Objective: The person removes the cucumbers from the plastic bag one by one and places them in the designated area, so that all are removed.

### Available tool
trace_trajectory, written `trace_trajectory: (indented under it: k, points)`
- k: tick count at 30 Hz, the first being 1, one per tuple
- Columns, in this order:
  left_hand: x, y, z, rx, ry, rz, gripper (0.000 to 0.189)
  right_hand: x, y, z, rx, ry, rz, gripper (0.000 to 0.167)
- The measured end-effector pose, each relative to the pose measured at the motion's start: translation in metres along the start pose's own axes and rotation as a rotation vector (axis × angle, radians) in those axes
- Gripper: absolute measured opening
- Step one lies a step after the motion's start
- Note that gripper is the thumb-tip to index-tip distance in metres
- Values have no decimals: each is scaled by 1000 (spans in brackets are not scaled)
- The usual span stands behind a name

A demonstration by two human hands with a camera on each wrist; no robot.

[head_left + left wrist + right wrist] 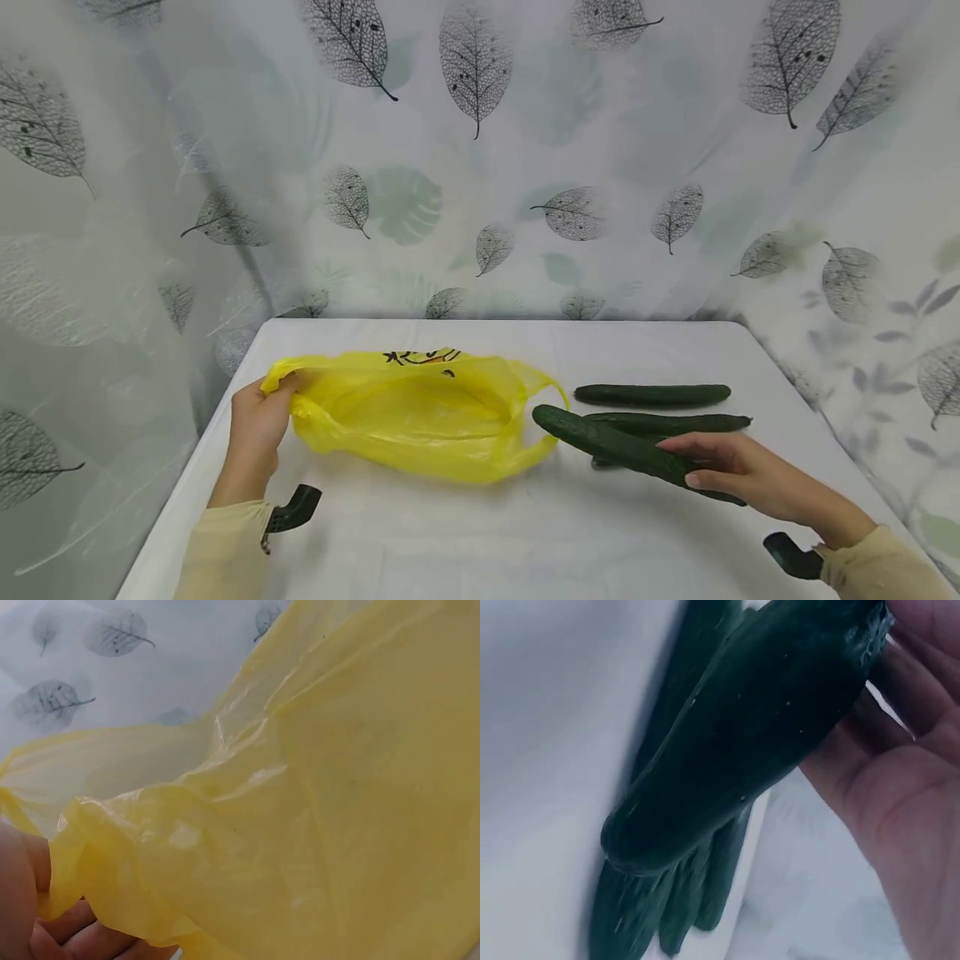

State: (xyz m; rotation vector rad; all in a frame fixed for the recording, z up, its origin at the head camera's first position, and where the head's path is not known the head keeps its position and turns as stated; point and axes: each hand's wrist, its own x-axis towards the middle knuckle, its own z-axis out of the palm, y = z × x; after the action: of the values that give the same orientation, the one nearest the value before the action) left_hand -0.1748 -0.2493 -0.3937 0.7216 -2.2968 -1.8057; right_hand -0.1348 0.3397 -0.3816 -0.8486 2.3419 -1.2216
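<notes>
My left hand [257,425] grips the gathered left handle of a yellow plastic bag [352,437]. In the head view the bag lies spread to the right of that hand, its mouth gaping toward me, and dark printing shows upside down on the far side. Between the thumb and fingers of my right hand [753,477] is a dark green cucumber [611,437], raised at a slant with its rounded end close to the bag's right handle. Beneath it, partly covered, lie other cucumbers [626,911] side by side, as the right wrist view shows.
A cucumber [652,396] rests farthest back on the white table [465,550], with another cucumber [705,422] just in front of it. Behind the table hangs a leaf-patterned curtain [525,167], which also runs along both sides.
</notes>
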Motion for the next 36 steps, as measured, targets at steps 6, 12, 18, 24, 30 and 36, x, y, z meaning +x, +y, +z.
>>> trace_trajectory:
  k: [6, 12, 18, 24, 30, 36]
  points:
    - [3, -1, -1, -67, 27, -47, 53, -23, 27, -11, 25, -46, -8, 41]
    - [2, -2, 0, -69, 23, -50, 53, -38, 39, -17, 29, -51, -19, 40]
    - [1, -2, -2, -61, 26, -60, 55, -46, 43, -22, 24, -69, 0, 42]
    - [0, -4, -2, -69, 16, -52, 55, -50, 46, -24, -74, -58, 33, 41]
    - [1, -6, -2, -65, 2, -62, 55, -49, 48, -21, -255, -35, 94, 40]
    - [0, -6, -1, -68, -7, -49, 53, -47, 52, -18, -387, -24, 177, 41]
